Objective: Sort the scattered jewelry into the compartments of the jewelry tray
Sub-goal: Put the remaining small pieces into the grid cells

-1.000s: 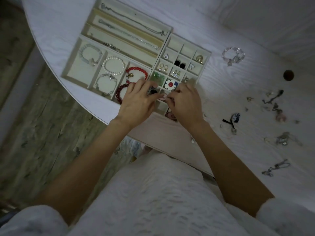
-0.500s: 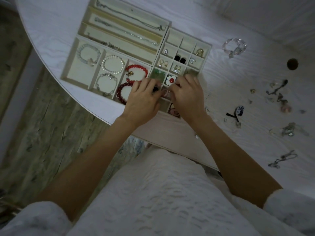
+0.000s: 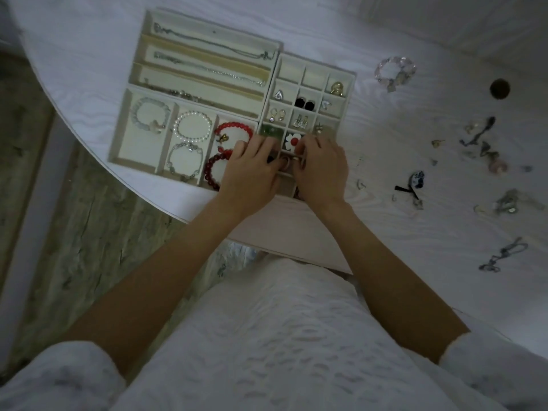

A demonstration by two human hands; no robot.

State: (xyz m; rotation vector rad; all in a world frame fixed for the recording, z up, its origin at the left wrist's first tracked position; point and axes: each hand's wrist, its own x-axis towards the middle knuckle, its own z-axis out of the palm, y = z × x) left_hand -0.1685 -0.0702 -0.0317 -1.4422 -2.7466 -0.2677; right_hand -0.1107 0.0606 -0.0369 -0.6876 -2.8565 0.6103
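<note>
The cream jewelry tray point(image 3: 207, 22) lies on the white table, with necklaces in its long slots, bracelets at the left and earrings in the small squares. My left hand point(image 3: 252, 170) and my right hand point(image 3: 321, 170) meet over the near small compartments, just below the white flower piece point(image 3: 293, 141). Their fingertips pinch a small gold ring-like piece point(image 3: 289, 161) between them. The compartments under both hands are hidden. Scattered jewelry point(image 3: 486, 149) lies loose on the table to the right.
A clear bead bracelet point(image 3: 396, 71) lies right of the tray. A round hole point(image 3: 499, 89) is in the tabletop beyond it. A dark bow piece point(image 3: 412, 185) and loose chains point(image 3: 501, 258) lie nearer. The table's curved edge point(image 3: 166, 209) runs close under my wrists.
Both hands stay together over the same near compartments, fingers shifting slightly. The view has drifted a little relative to the tray.
</note>
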